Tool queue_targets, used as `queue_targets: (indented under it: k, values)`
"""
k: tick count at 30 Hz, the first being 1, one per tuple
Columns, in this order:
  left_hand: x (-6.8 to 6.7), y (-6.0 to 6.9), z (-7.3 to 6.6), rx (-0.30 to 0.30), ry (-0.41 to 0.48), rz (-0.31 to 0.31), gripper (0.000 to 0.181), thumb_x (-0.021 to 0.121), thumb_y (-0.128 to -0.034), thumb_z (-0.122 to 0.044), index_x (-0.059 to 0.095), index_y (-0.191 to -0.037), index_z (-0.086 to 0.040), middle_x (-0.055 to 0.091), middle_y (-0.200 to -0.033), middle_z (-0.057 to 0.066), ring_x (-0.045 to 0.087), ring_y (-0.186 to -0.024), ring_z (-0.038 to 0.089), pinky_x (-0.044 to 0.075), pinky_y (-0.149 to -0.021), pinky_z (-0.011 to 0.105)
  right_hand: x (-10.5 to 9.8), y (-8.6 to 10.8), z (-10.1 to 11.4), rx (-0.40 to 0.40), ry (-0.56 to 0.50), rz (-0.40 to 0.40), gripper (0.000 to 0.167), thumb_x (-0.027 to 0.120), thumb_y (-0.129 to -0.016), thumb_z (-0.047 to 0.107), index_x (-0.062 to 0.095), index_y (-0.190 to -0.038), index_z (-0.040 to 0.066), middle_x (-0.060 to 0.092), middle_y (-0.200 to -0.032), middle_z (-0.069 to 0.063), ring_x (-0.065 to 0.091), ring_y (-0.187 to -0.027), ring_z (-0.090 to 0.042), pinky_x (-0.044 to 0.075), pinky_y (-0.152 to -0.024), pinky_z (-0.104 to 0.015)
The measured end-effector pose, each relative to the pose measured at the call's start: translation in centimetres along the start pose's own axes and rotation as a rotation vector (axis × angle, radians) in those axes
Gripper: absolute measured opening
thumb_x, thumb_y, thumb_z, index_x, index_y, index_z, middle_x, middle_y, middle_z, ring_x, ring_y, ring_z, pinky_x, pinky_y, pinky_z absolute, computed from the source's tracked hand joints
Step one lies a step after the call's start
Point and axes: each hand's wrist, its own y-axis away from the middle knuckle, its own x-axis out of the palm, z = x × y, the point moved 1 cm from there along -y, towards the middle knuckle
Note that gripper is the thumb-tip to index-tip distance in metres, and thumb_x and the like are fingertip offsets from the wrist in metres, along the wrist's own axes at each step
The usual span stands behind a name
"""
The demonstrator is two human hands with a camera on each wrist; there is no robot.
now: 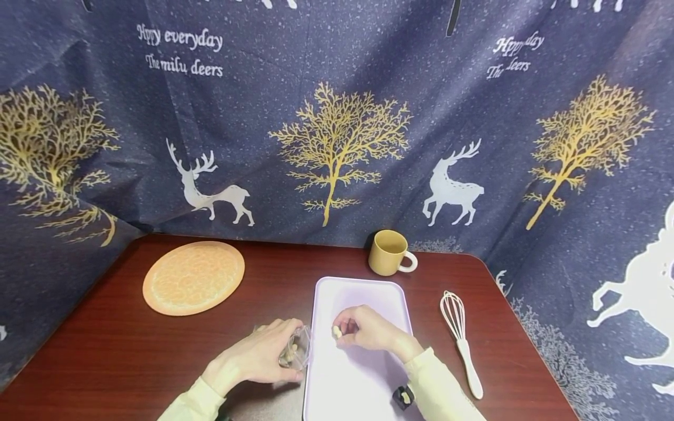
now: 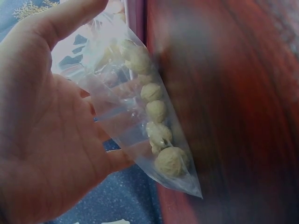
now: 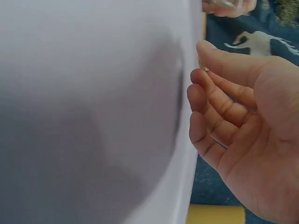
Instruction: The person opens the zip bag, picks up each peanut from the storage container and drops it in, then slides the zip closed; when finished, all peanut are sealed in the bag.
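Note:
My left hand (image 1: 263, 354) holds a clear plastic bag (image 2: 128, 105) beside the left edge of a lavender tray (image 1: 337, 389). In the left wrist view, several pale, wrinkled round pieces (image 2: 171, 161) line the bag's lower side, with thumb and fingers around the plastic. Over the tray, my right hand (image 1: 371, 330) pinches a small pale piece (image 1: 336, 332) between thumb and fingertips. That piece is mostly hidden by the fingers in the right wrist view, where the hand (image 3: 252, 126) appears close to the tray surface.
A yellow mug (image 1: 387, 254) with a white handle stands behind the tray. On the right lies a white whisk (image 1: 463, 345). A round orange mat (image 1: 195, 278) lies at the back left. A patterned cloth (image 1: 295, 193) hangs behind the brown table (image 1: 95, 356).

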Motion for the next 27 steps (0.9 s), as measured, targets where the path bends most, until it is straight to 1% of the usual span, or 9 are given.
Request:
queue_targets:
  k: [4, 9, 11, 14, 16, 19, 22, 24, 27]
  values:
    - [0.0, 0.0, 0.0, 0.000, 0.009, -0.007, 0.076, 0.081, -0.0732, -0.055, 0.050, -0.131, -0.018, 0.056, -0.116, -0.006, 0.053, -0.107, 0.015, 0.044, -0.089, 0.049, -0.1, 0.2, 1.0, -0.002, -0.001, -0.044, 0.019, 0.080, -0.080, 0.005, 0.071, -0.096, 0.007, 0.062, -0.076, 0.006, 0.057, -0.072, -0.006, 0.050, -0.069, -0.025]
    - [0.0, 0.0, 0.1, 0.002, 0.012, -0.012, 0.076, 0.081, -0.0730, -0.055, 0.050, -0.131, -0.018, 0.056, -0.114, -0.007, 0.052, -0.105, 0.014, 0.044, -0.087, 0.049, -0.1, 0.2, 2.6, -0.016, 0.018, -0.102, 0.018, 0.080, -0.081, 0.008, 0.071, -0.096, 0.012, 0.060, -0.075, 0.010, 0.057, -0.071, -0.003, 0.049, -0.068, -0.023]
    - [0.1, 0.0, 0.1, 0.004, 0.009, -0.016, 0.075, 0.081, -0.0729, -0.055, 0.050, -0.131, -0.019, 0.056, -0.114, -0.008, 0.052, -0.104, 0.013, 0.044, -0.087, 0.048, -0.1, 0.3, 3.3, -0.033, 0.021, -0.127, 0.018, 0.080, -0.081, 0.009, 0.071, -0.096, 0.012, 0.061, -0.075, 0.010, 0.057, -0.070, -0.001, 0.050, -0.066, -0.024]
    - [0.1, -0.1, 0.1, 0.008, 0.001, -0.023, 0.075, 0.081, -0.0725, -0.055, 0.050, -0.131, -0.019, 0.056, -0.113, -0.008, 0.052, -0.104, 0.012, 0.044, -0.086, 0.047, 0.2, 0.4, 4.2, -0.043, 0.023, -0.156, 0.019, 0.081, -0.081, 0.011, 0.072, -0.097, 0.009, 0.062, -0.077, 0.009, 0.057, -0.069, -0.002, 0.051, -0.065, -0.027]
    - [0.1, -0.1, 0.1, 0.013, -0.010, -0.031, 0.075, 0.081, -0.0725, -0.055, 0.050, -0.131, -0.019, 0.056, -0.113, -0.008, 0.053, -0.103, 0.013, 0.045, -0.087, 0.047, 0.4, 0.4, 4.6, -0.038, 0.029, -0.164, 0.020, 0.081, -0.081, 0.012, 0.071, -0.098, 0.008, 0.063, -0.078, 0.008, 0.057, -0.069, -0.003, 0.052, -0.065, -0.028]
    - [0.1, -0.1, 0.0, 0.020, -0.026, -0.038, 0.075, 0.081, -0.0729, -0.054, 0.050, -0.131, -0.018, 0.057, -0.114, -0.008, 0.054, -0.104, 0.013, 0.046, -0.087, 0.046, 0.8, 0.3, 5.1, -0.021, 0.053, -0.163, 0.020, 0.081, -0.082, 0.014, 0.071, -0.098, 0.008, 0.064, -0.078, 0.007, 0.059, -0.070, -0.008, 0.050, -0.066, -0.025]
    - [0.0, 0.0, 0.0, 0.023, -0.028, -0.039, 0.074, 0.081, -0.0732, -0.053, 0.051, -0.130, -0.017, 0.057, -0.113, -0.008, 0.054, -0.104, 0.013, 0.046, -0.088, 0.045, 1.3, 0.2, 5.6, -0.022, 0.086, -0.158, 0.020, 0.081, -0.081, 0.016, 0.071, -0.097, 0.010, 0.063, -0.078, 0.008, 0.061, -0.072, -0.011, 0.048, -0.067, -0.021]
    - [0.0, 0.0, -0.1, 0.025, -0.023, -0.037, 0.074, 0.082, -0.0736, -0.052, 0.051, -0.130, -0.017, 0.057, -0.113, -0.008, 0.054, -0.103, 0.013, 0.046, -0.088, 0.045, 1.5, 0.2, 5.9, -0.023, 0.106, -0.154, 0.020, 0.082, -0.081, 0.018, 0.071, -0.096, 0.011, 0.062, -0.077, 0.009, 0.060, -0.073, -0.010, 0.047, -0.067, -0.020]
    - [-0.1, 0.0, 0.0, 0.028, -0.020, -0.035, 0.073, 0.081, -0.0743, -0.052, 0.050, -0.130, -0.017, 0.056, -0.112, -0.008, 0.054, -0.104, 0.013, 0.046, -0.090, 0.045, 1.8, 0.2, 6.2, -0.021, 0.119, -0.146, 0.021, 0.082, -0.081, 0.020, 0.071, -0.096, 0.011, 0.062, -0.077, 0.007, 0.059, -0.073, -0.008, 0.046, -0.067, -0.018]
